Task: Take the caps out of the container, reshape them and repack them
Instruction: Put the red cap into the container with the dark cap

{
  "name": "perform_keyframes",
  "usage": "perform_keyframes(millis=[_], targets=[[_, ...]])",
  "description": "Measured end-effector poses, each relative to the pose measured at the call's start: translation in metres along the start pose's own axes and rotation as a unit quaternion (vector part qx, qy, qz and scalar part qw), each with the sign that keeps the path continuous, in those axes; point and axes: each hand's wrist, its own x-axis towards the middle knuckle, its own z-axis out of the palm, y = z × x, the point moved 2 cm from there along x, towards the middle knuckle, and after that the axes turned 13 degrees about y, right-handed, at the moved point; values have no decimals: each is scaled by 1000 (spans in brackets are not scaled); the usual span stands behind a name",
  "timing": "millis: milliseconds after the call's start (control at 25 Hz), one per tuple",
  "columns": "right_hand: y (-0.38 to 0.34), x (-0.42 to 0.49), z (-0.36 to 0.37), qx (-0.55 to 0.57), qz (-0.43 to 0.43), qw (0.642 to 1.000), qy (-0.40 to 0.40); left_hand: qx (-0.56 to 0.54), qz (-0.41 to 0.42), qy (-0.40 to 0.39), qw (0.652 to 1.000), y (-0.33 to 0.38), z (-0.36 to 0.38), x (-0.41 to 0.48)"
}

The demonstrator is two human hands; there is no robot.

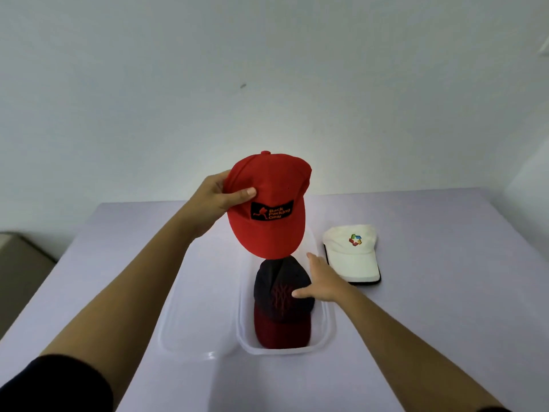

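Note:
My left hand grips a red cap with a black logo patch by its left side and holds it in the air above the table. Below it a dark navy cap with a dark red brim lies inside a clear plastic container. My right hand rests open on the right side of that dark cap, fingers spread, thumb on its crown. A white cap with a coloured emblem lies on the table to the right of the container.
The clear lid of the container lies flat on the lilac table, just left of the container. A plain pale wall stands behind the table. A grey object sits off the table's left edge.

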Motion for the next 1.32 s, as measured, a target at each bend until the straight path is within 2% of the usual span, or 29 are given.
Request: perform_keyframes(millis=[120,360,560,760,960,1080,1200,1320], targets=[[-3,21,4,7,43,998,-35,5,16,18,1000,-13,-4,10],[0,68,29,134,154,974,-103,9,7,67,998,-39,-11,34],[9,92,41,155,175,961,-146,3,-15,80,997,-61,-16,51],[11,97,36,134,125,968,-171,-7,-25,73,997,-82,-15,60],[-13,56,10,107,-27,985,-132,-58,-37,72,995,-90,-17,63],[-25,22,7,103,-92,984,-117,-43,-57,36,997,-103,-8,61],[-28,9,5,98,-114,984,-97,-15,-124,-22,992,-134,10,50],[-24,14,2,101,-97,986,-88,-2,-245,-82,966,-173,27,29]])
